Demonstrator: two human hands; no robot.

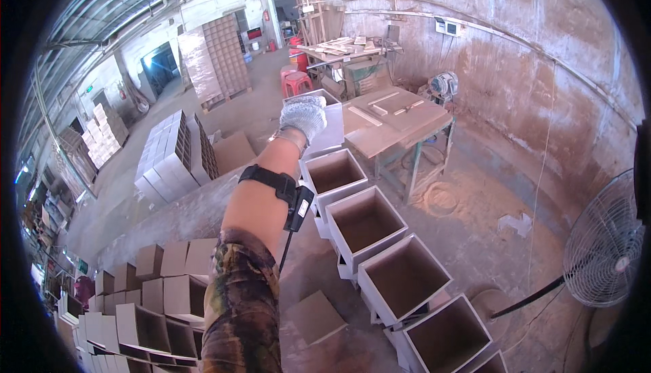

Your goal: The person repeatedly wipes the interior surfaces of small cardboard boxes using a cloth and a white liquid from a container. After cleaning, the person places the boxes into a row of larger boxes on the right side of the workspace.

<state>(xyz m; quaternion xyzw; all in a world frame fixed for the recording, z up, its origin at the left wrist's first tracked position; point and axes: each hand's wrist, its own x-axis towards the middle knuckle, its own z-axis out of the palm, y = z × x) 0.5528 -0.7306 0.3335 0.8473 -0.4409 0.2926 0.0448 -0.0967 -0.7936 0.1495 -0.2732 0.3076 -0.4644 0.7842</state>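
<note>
My left hand (304,115), in a light knitted work glove, reaches far forward with its fingers closed over the left rim of a white open-topped box (330,129). The fingertips are partly hidden. That box stands at the far end of a row of similar boxes with brown insides. Nearer in the row are one box (334,171), a second box (366,222) and a third box (405,278). A black strap with a small device (297,203) is around my left forearm. My right hand is out of view.
Right of the row stand a wooden worktable (390,125) and a caged fan (607,237). Many box shells (146,325) are stacked at lower left, with white stacks (166,156) beyond. A flat brown board (317,317) lies on the floor. Red stools (296,83) stand farther back.
</note>
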